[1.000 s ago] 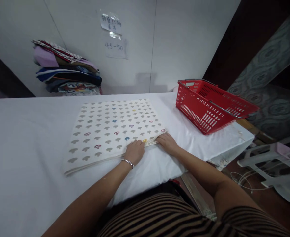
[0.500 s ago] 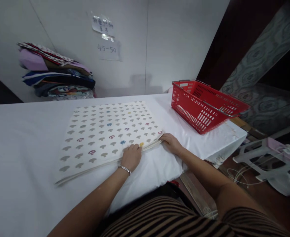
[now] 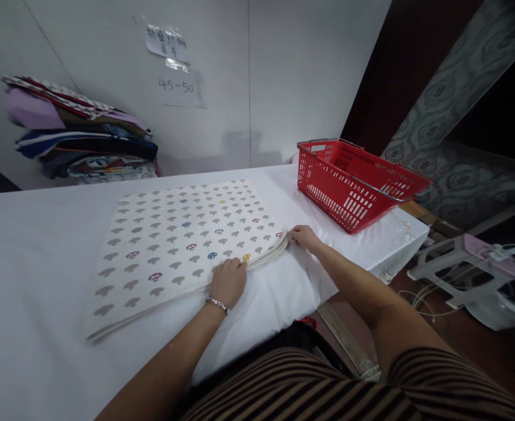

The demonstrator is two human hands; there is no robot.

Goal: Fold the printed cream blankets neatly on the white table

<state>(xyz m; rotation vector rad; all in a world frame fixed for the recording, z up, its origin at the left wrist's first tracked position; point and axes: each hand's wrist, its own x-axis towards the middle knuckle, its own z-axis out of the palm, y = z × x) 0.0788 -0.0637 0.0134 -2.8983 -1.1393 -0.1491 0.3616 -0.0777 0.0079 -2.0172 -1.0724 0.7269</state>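
Observation:
A folded cream cloth (image 3: 173,234) printed with grey mushrooms, and a few red, blue and yellow ones, lies on the white-covered table. Several layers show along its near edge. My left hand (image 3: 228,283), with a silver bracelet at the wrist, rests palm down on that near edge, its fingers lying over the print. At the near right corner, my right hand (image 3: 304,238) pinches the cloth's layers between thumb and fingers. That corner is slightly raised off the table, and the edge curves between the two hands.
A red plastic basket (image 3: 349,190) with metal handles stands at the table's right end. Folded fabrics (image 3: 84,131) are stacked at the back left. Paper signs (image 3: 176,88) hang on the wall. Right of the table are a white plastic stool (image 3: 441,272) and cables.
My right hand has raised the cloth's near right corner a little, and the layers there now fan apart. My left hand stays on the near edge. The view has shifted slightly right.

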